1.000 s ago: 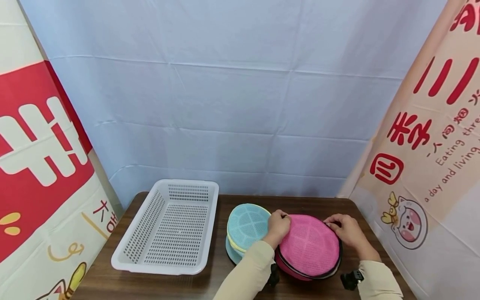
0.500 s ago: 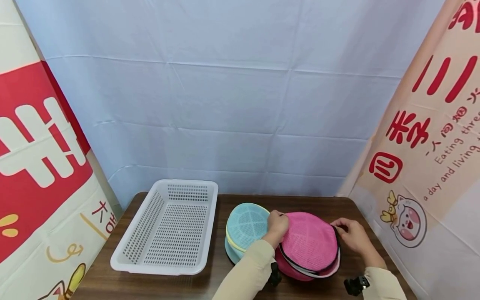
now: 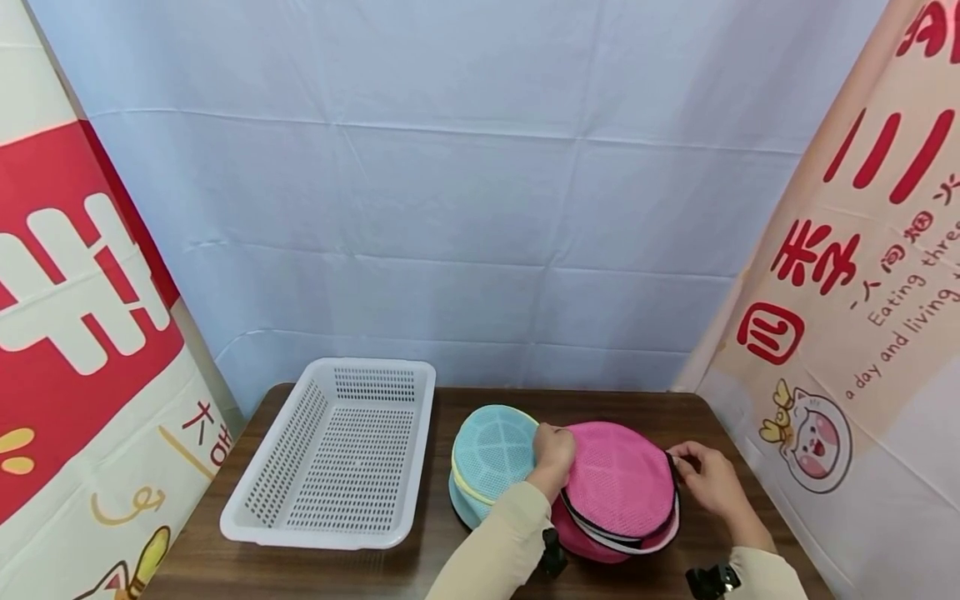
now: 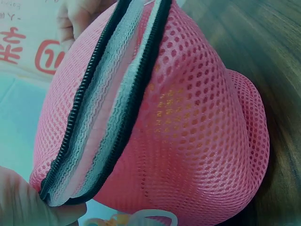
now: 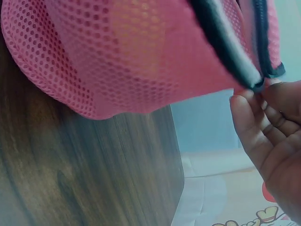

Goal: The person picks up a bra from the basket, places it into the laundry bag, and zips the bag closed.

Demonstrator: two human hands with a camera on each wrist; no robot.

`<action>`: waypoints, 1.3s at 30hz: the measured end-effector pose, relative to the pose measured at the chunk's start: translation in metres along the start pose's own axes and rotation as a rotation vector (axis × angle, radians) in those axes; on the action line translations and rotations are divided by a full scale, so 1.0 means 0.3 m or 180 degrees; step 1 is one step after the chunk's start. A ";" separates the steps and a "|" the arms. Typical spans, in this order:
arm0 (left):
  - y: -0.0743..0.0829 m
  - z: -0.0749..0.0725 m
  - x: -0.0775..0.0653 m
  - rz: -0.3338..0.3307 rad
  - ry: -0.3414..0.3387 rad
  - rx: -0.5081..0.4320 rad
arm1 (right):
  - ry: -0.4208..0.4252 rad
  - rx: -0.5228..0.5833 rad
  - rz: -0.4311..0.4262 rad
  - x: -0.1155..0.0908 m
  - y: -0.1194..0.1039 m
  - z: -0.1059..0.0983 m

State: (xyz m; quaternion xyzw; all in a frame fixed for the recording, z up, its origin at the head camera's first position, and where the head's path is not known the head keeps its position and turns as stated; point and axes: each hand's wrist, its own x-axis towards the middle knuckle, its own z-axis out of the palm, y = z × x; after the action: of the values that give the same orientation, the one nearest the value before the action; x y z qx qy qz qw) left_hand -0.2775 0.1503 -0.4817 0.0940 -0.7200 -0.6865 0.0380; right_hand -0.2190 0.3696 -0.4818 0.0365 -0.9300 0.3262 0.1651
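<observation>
Gripping the pink mesh bag (image 3: 618, 487) on both sides: left hand (image 3: 553, 454) is pinching its left edge at the zipper end, fingers curled over the rim; right hand (image 3: 705, 479) is pinching the right edge, where the zipper (image 4: 117, 103) is ending. Bag is sitting on the wooden table (image 3: 420, 575), right of centre, close to the near edge, between the two hands. It is a round, domed pouch in bright pink honeycomb mesh, two shells joined by a black zipper with pale grey tape. Zipper is showing as parted along the front-right rim, so the top shell is tilting up slightly off the lower one. Left wrist view is showing the black teeth in two separate rows with grey tape between them, running diagonally across the bag. Right wrist view is showing the fingertips (image 5: 244, 101) touching the zipper end, bag overhanging the wood grain. Cream sleeves are covering both forearms.

Just left of the pink bag, touching it: a light blue mesh bag (image 3: 487, 462), same round shape, yellow zipper trim, lying flat. Further left: a white perforated plastic basket (image 3: 255, 517), rectangular, sitting on the table. Behind the table: a pale blue cloth backdrop (image 3: 465, 192), with printed banners standing left and right.
</observation>
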 end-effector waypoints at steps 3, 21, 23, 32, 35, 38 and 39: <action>-0.005 -0.001 -0.003 -0.0003 0.0088 -0.0094 | -0.0030 0.0140 0.0085 -0.010 0.000 -0.001; -0.018 0.007 -0.029 0.0076 0.0062 -0.0102 | 0.0192 0.0366 0.0179 -0.029 -0.007 -0.012; -0.019 0.001 -0.033 0.0192 -0.0006 0.0077 | 0.0253 0.0315 0.0166 -0.031 -0.008 -0.014; -0.009 -0.025 -0.020 0.0973 -0.0411 0.1295 | 0.0456 0.0028 0.0213 -0.038 0.007 0.001; 0.000 -0.032 -0.015 0.1065 -0.0516 0.1590 | 0.0484 -0.0004 0.0229 -0.037 0.012 0.007; 0.008 -0.039 -0.008 0.1062 -0.0608 0.1823 | 0.0491 0.0002 0.0255 -0.036 0.015 0.010; 0.010 -0.040 -0.006 0.1087 -0.0624 0.1889 | 0.0484 0.0014 0.0261 -0.036 0.015 0.011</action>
State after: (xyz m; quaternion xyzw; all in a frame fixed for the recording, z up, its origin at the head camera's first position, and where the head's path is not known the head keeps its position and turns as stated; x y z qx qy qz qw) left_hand -0.2740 0.1390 -0.4780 -0.0871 -0.8936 -0.4369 0.0540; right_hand -0.2104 0.3708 -0.4906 -0.0261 -0.9148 0.3365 0.2218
